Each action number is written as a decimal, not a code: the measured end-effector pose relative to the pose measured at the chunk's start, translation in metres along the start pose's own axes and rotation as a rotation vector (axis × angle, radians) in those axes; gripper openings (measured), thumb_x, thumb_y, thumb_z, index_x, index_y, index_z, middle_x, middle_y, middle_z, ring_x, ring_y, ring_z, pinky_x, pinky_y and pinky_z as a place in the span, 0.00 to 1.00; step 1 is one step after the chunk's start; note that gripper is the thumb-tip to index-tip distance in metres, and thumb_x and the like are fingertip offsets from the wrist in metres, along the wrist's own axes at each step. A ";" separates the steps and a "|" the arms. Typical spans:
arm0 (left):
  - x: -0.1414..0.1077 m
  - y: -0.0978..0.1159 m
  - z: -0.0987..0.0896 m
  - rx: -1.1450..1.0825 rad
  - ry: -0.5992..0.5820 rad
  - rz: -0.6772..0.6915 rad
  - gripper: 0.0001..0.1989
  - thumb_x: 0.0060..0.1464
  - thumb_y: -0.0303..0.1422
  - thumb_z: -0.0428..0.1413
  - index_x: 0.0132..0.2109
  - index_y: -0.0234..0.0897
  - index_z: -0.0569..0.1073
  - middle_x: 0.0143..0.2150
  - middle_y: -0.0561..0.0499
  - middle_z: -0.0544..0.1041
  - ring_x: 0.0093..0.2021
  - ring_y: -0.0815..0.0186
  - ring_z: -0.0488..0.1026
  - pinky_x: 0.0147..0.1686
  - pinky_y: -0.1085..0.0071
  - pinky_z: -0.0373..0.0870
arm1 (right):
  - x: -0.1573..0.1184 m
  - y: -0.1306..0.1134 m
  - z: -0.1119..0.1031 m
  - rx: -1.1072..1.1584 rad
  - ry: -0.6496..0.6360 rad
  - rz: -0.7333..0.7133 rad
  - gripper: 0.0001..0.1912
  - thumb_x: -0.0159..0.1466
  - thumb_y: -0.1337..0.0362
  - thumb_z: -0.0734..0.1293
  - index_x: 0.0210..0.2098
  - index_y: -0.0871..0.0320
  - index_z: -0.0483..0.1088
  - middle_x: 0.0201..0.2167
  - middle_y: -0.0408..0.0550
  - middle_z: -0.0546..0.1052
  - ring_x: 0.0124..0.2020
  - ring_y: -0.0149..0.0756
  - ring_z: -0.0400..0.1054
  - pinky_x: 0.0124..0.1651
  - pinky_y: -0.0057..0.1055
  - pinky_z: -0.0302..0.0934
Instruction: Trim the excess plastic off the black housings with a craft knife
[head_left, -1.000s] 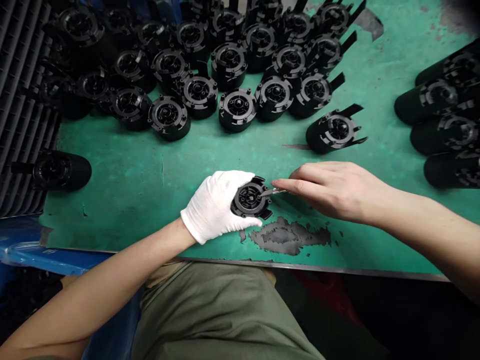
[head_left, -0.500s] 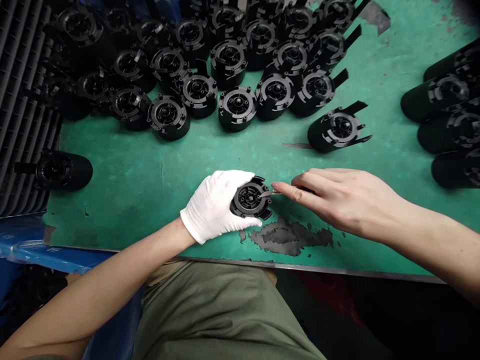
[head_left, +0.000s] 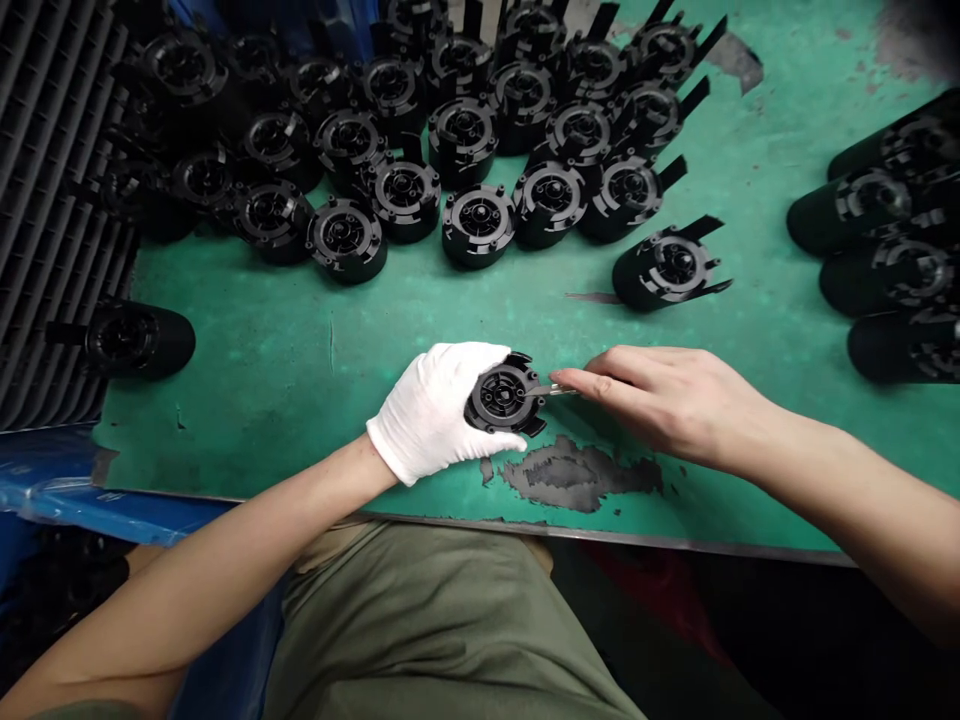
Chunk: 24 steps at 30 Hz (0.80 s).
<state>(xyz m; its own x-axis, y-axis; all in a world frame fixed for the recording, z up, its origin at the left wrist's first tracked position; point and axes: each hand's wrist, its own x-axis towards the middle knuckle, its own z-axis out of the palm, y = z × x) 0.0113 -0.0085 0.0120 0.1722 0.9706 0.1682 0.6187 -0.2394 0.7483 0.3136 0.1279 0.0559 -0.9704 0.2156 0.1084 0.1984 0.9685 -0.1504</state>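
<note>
As held, the black plastic housing [head_left: 501, 396] shows concentric rings.

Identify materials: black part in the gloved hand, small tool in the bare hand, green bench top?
The black part looks like moulded plastic, satin-matte, with crisp moulded rings and tabs. The small tool looks like bright metal, probably steel, judging by its shine. The bench top looks like green paint over metal, though that's unconfirmed; grey shows at the flaked patch.

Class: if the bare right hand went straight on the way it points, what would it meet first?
The round black plastic part held in the white-gloved left hand; the right hand's metal tool seems already there, though depth is unclear.
</note>
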 end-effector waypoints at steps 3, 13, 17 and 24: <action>-0.003 0.001 0.005 0.068 0.168 -0.105 0.51 0.51 0.69 0.71 0.69 0.39 0.74 0.65 0.36 0.82 0.66 0.41 0.80 0.69 0.46 0.75 | 0.001 -0.021 -0.005 0.005 0.109 0.118 0.28 0.79 0.70 0.65 0.75 0.49 0.66 0.43 0.49 0.80 0.35 0.37 0.73 0.34 0.35 0.64; -0.023 0.022 0.003 0.249 -0.121 -0.149 0.70 0.49 0.67 0.74 0.82 0.34 0.52 0.50 0.43 0.80 0.48 0.48 0.81 0.51 0.53 0.79 | 0.002 -0.074 0.002 0.143 0.180 0.389 0.24 0.78 0.69 0.67 0.72 0.52 0.68 0.42 0.48 0.79 0.37 0.39 0.77 0.36 0.35 0.69; -0.018 0.018 0.000 0.222 -0.025 0.030 0.73 0.45 0.68 0.74 0.82 0.36 0.50 0.65 0.32 0.75 0.63 0.39 0.77 0.63 0.43 0.77 | -0.009 -0.065 0.001 0.111 0.220 0.444 0.25 0.78 0.68 0.69 0.72 0.51 0.69 0.42 0.48 0.80 0.37 0.40 0.78 0.39 0.35 0.72; -0.009 0.047 0.033 0.056 -0.136 0.027 0.68 0.37 0.70 0.76 0.75 0.36 0.64 0.66 0.31 0.77 0.65 0.33 0.78 0.64 0.38 0.76 | -0.035 -0.074 0.001 0.145 0.227 0.539 0.22 0.77 0.69 0.70 0.68 0.51 0.73 0.45 0.49 0.84 0.39 0.41 0.82 0.43 0.36 0.75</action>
<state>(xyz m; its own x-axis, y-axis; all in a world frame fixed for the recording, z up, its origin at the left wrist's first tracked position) 0.0641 -0.0296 0.0250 0.2891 0.9525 0.0963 0.6537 -0.2698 0.7071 0.3331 0.0484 0.0620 -0.6816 0.7082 0.1841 0.6182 0.6919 -0.3729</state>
